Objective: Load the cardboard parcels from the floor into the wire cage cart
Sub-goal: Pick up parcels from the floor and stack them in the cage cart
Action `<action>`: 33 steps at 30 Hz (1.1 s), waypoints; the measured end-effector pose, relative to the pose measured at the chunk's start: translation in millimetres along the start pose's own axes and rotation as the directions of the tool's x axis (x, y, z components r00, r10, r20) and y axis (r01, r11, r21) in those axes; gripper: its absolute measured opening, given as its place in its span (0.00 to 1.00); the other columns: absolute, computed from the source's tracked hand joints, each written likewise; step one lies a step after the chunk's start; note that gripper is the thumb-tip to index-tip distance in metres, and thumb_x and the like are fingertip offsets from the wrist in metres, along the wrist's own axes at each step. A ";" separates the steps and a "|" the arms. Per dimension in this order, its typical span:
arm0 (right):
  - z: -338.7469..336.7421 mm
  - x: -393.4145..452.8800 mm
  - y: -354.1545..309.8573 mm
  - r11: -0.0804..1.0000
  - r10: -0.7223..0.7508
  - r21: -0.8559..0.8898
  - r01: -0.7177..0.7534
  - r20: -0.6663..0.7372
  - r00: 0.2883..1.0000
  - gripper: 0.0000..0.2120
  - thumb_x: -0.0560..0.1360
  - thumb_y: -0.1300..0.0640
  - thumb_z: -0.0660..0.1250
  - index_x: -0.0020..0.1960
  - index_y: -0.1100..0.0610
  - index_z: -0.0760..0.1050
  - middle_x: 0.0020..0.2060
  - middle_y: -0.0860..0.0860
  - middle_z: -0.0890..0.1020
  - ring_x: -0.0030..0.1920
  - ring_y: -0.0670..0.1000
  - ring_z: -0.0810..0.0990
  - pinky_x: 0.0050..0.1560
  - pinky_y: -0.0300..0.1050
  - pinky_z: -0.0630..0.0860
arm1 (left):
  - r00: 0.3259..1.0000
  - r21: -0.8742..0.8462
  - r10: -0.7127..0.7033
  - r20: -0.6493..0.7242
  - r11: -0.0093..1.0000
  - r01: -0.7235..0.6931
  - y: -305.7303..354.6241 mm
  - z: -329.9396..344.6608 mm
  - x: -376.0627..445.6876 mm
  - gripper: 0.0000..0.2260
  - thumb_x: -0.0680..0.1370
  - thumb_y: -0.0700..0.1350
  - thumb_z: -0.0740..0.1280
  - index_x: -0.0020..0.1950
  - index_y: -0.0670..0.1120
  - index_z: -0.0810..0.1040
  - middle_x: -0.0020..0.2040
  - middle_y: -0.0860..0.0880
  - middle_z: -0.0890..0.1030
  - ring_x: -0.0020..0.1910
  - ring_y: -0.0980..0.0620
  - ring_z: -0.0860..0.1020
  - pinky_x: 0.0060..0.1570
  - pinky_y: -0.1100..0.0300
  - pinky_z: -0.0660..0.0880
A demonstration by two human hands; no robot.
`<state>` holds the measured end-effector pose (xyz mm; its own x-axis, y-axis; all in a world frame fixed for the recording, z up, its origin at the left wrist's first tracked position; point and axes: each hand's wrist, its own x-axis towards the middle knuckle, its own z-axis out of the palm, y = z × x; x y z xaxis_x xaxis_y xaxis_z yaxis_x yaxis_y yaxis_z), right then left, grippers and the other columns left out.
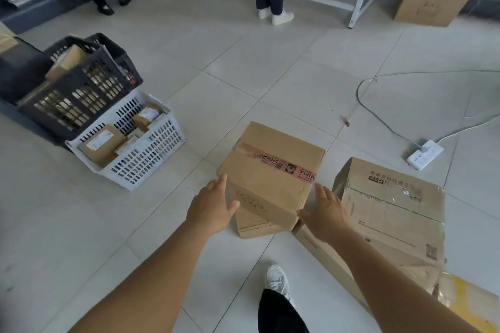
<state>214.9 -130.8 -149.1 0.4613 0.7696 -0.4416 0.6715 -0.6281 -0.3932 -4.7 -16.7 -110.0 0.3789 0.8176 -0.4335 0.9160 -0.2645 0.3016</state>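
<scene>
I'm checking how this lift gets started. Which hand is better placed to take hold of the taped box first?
Left, narrowly. The left hand already lies against the near left corner of the taped box, thumb on its front face. The right hand is open by the right corner, hemmed in by the big flattened box. Lifting likely needs both.

Both hands, left hand [209,205] and right hand [326,212], are flanking the taped cardboard box [273,170] sitting lower-center on another box [254,226].

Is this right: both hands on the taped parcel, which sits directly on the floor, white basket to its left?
Not quite. In the head view the taped parcel rests on another cardboard box, not directly on the floor. Left hand and right hand flank it; white basket is left.
</scene>
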 end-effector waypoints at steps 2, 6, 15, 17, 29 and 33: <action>6.6 39.6 0.4 0.998 0.041 0.037 -0.042 0.006 0.999 0.42 0.75 0.42 0.66 0.79 0.55 0.48 0.77 0.52 0.60 0.75 0.56 0.60 0.74 0.53 0.60 | 1.000 0.005 -0.023 0.009 1.000 0.023 -1.8 1.4 43.1 0.34 0.81 0.55 0.60 0.80 0.49 0.46 0.78 0.46 0.57 0.75 0.46 0.61 0.71 0.50 0.63; 20.5 107.1 6.2 0.988 0.128 0.084 -0.131 0.035 0.991 0.43 0.76 0.43 0.66 0.80 0.57 0.46 0.76 0.54 0.59 0.75 0.57 0.61 0.72 0.52 0.61 | 0.997 0.003 -0.063 0.049 0.998 0.063 -5.9 11.6 126.3 0.34 0.80 0.56 0.61 0.80 0.47 0.47 0.77 0.46 0.58 0.74 0.45 0.62 0.70 0.50 0.64; 59.6 195.2 26.8 0.941 0.280 0.168 -0.293 0.098 0.955 0.49 0.73 0.44 0.69 0.79 0.58 0.41 0.75 0.53 0.54 0.70 0.59 0.65 0.65 0.55 0.71 | 0.987 -0.001 -0.097 0.132 0.995 0.098 -12.3 53.3 251.7 0.39 0.78 0.57 0.65 0.80 0.48 0.46 0.79 0.45 0.53 0.75 0.43 0.60 0.71 0.48 0.62; 67.5 204.7 31.8 0.918 0.316 0.218 -0.331 0.101 0.943 0.48 0.71 0.46 0.70 0.77 0.57 0.43 0.75 0.53 0.56 0.67 0.61 0.69 0.61 0.57 0.73 | 0.982 -0.006 -0.121 0.148 0.992 0.123 -15.7 60.2 269.2 0.42 0.77 0.57 0.66 0.80 0.47 0.44 0.79 0.45 0.51 0.76 0.42 0.59 0.71 0.47 0.62; 91.8 206.7 43.0 0.792 0.397 0.453 -0.410 0.128 0.909 0.59 0.69 0.50 0.77 0.77 0.43 0.32 0.76 0.52 0.60 0.63 0.58 0.75 0.54 0.55 0.79 | 0.977 -0.233 -0.148 0.157 0.955 0.182 -31.0 76.9 289.8 0.47 0.72 0.48 0.75 0.80 0.50 0.44 0.78 0.48 0.57 0.74 0.46 0.63 0.69 0.53 0.63; 87.3 203.9 40.1 0.819 0.364 0.442 -0.366 0.093 0.927 0.56 0.69 0.51 0.77 0.78 0.43 0.36 0.75 0.51 0.62 0.64 0.56 0.75 0.51 0.53 0.80 | 0.976 -0.285 -0.185 0.118 0.935 0.212 -37.8 79.7 269.4 0.47 0.71 0.48 0.76 0.80 0.49 0.47 0.77 0.47 0.59 0.73 0.46 0.64 0.68 0.54 0.65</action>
<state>285.3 -9.1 -325.4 0.6183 0.4737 -0.6272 0.1246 -0.8470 -0.5169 73.2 172.8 -305.9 0.2158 0.7862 -0.5791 0.8990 0.0716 0.4321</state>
